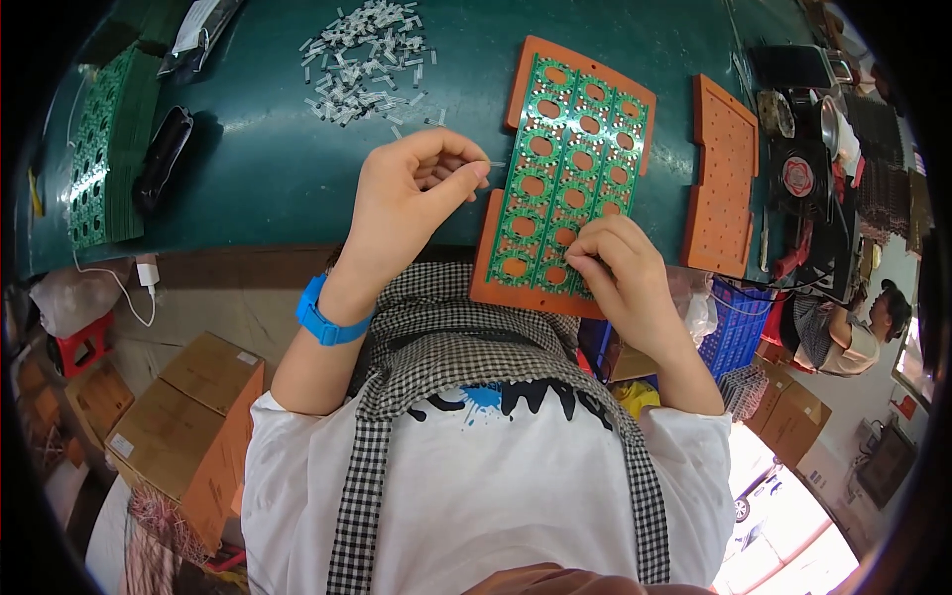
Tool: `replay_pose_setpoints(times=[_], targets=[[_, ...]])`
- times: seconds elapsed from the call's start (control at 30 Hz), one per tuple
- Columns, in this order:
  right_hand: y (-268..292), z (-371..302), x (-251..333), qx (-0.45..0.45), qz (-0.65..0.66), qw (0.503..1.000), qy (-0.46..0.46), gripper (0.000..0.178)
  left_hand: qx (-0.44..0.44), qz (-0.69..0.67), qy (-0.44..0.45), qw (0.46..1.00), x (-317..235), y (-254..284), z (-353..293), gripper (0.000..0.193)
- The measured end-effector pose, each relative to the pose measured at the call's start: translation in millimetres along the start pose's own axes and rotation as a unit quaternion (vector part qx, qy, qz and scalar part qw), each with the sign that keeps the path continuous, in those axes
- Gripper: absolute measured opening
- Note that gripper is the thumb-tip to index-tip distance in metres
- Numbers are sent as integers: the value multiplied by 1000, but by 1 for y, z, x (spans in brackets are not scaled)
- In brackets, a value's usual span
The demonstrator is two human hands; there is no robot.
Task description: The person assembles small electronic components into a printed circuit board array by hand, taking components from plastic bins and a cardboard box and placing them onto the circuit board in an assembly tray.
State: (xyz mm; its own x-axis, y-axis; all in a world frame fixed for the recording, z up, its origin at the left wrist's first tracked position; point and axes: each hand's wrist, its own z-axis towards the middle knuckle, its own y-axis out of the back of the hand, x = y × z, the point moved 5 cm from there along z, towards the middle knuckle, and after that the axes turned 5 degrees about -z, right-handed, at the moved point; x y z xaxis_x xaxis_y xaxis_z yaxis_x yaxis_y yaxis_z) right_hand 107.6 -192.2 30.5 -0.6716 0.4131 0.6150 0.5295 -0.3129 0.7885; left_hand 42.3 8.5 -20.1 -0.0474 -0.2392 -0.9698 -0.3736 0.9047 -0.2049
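A green circuit-board panel (557, 203) with rows of oval holes lies on an orange fixture plate (516, 290) at the table's front edge. My left hand (412, 193), wearing a blue wristband (332, 315), is just left of the panel. Thumb and forefinger pinch a small translucent strip-like part (498, 165). Over the lower right of the panel, my right hand (627, 283) has its fingertips pressed together at the board's surface; whatever they hold is hidden. A loose heap of similar small clear parts (367, 64) lies farther back, beyond my left hand.
A second orange plate (722, 178) lies to the right. Stacked green panels (107, 149) and a black case (165, 157) stand at left. Tools and a red-labelled roll (797, 176) crowd the right end. Cardboard boxes (183, 416) sit below left; another person (843, 337) is at far right.
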Motion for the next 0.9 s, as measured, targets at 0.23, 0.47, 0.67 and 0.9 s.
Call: replay_pose_setpoints(times=[0.23,0.47,0.67,0.9], targets=[[-8,-6,1,-56,-45,997,24,13,14,-4,3,1000,-2,-4,-1,10],[-1,-9,14,-42,-146,976,156,24,94,-107,71,987,-7,-23,-8,10],[19,20,18,-75,106,991,-13,28,160,-40,116,979,-11,-45,-20,10],[18,26,6,-57,56,997,1,20,76,-90,86,989,-7,-25,-13,10]])
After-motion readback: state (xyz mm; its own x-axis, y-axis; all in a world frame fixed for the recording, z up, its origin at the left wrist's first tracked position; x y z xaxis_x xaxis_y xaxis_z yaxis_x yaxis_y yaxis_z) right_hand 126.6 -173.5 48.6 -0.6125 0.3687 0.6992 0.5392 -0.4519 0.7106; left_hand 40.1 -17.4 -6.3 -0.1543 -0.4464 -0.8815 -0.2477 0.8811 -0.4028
